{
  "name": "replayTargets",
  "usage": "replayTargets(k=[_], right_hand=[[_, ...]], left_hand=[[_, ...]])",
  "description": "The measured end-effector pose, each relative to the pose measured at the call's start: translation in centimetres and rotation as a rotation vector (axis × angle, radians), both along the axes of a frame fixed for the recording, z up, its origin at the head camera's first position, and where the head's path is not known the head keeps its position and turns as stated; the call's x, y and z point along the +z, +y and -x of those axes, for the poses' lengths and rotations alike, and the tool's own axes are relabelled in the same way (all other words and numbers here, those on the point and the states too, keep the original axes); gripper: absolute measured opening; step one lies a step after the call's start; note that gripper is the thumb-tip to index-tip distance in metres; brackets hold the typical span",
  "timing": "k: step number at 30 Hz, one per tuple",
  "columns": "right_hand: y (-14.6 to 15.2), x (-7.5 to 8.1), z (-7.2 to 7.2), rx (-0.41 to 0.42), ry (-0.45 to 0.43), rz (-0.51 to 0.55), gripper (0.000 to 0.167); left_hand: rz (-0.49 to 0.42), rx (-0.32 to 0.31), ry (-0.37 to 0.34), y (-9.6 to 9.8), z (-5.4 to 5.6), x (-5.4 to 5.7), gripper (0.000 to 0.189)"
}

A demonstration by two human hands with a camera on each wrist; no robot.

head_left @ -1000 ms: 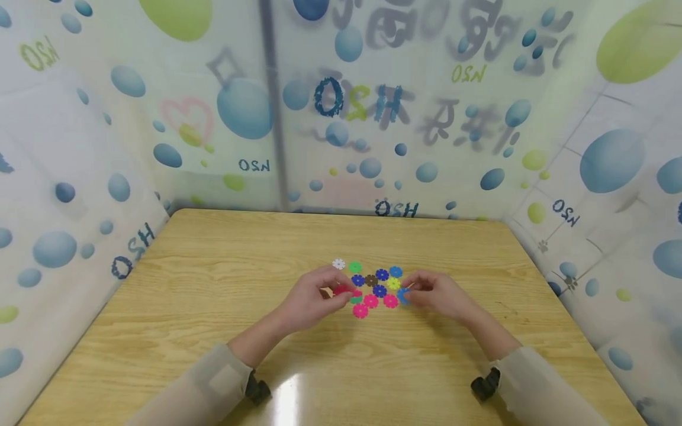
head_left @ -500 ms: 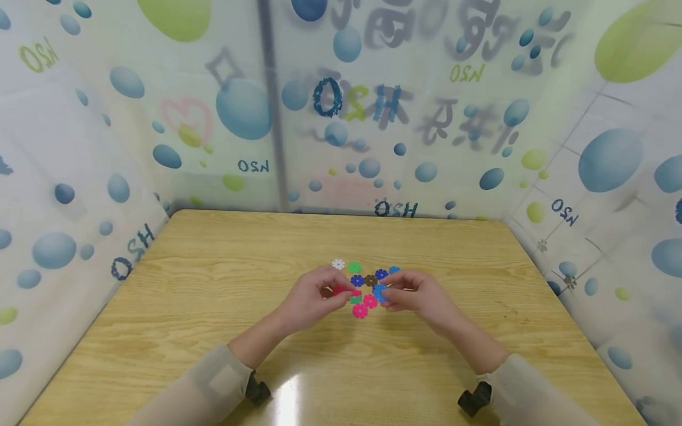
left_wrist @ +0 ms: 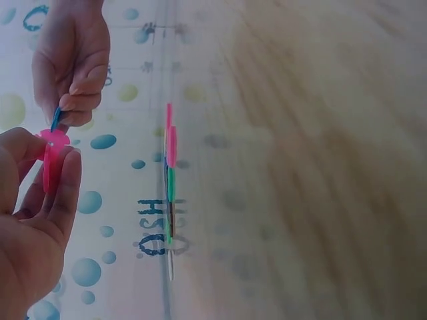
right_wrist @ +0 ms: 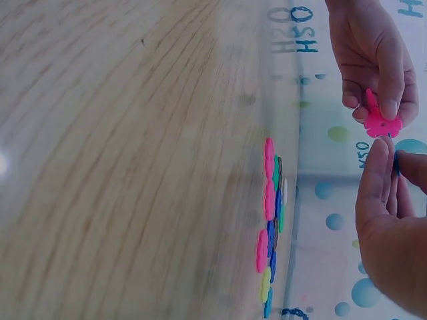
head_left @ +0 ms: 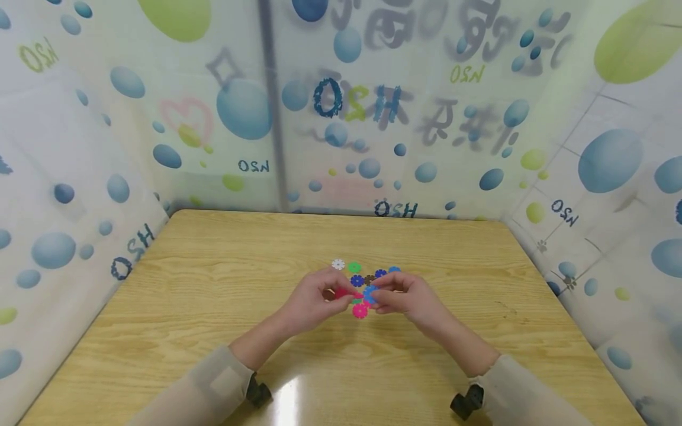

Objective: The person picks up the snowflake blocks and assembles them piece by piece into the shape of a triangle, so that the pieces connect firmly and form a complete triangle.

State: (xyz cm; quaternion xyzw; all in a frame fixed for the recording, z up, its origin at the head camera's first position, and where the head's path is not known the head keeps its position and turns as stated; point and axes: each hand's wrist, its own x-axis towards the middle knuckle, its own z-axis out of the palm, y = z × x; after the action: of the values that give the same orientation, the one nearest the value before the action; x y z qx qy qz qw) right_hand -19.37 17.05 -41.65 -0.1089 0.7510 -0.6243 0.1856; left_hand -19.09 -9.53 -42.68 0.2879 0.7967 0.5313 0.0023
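Left hand [head_left: 313, 300] is pinching a pair of pink discs [right_wrist: 383, 127] between thumb and fingers. They're sitting at an angle to each other and appearing joined; the fingers are covering part of them, so the joint isn't reading clearly. Right hand [head_left: 415, 300] is gripping a light-blue disc [head_left: 369, 294] by its rim, right off the left fingertips. Both wrist views are showing blue and pink meeting or nearly so; can't tell if blue is seated in a notch.

Loose discs are lying on the worktop [head_left: 160, 331] around both hands. White disc [head_left: 338, 264] is sitting just beyond the left knuckles, green disc [head_left: 354, 267] just right of it. Dark-blue disc [head_left: 357, 280] is lying just past the left fingertips. Brown disc [head_left: 367, 278] is poking out beside the right fingers, partly covered. A loose pink disc [head_left: 360, 311] is showing whole on the near side of the fingertips. The right hand is blocking the yellow disc [right_wrist: 266, 284] from the head view; it's only showing in the right wrist view, where the spread is going edge-on and overlapping, so I'm not counting. Sleeves [head_left: 197, 384] are running off the bottom edge.
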Motion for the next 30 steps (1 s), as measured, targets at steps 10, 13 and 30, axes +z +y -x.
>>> replayTargets(k=[10, 13, 30], right_hand=[[-0.61, 0.34, -0.32, -0.039, -0.03, 0.027, 0.035], [-0.66, 0.39, -0.37, -0.047, -0.035, 0.04, 0.035], [-0.8, 0.24, -0.77, -0.044, -0.131, 0.127, 0.025]], left_hand=[[0.012, 0.018, 0.027, 0.52, -0.04, -0.04, 0.008], [0.011, 0.017, 0.025, 0.61, -0.08, -0.01, 0.008], [0.005, -0.018, -0.03, 0.48, -0.43, -0.06, 0.005]])
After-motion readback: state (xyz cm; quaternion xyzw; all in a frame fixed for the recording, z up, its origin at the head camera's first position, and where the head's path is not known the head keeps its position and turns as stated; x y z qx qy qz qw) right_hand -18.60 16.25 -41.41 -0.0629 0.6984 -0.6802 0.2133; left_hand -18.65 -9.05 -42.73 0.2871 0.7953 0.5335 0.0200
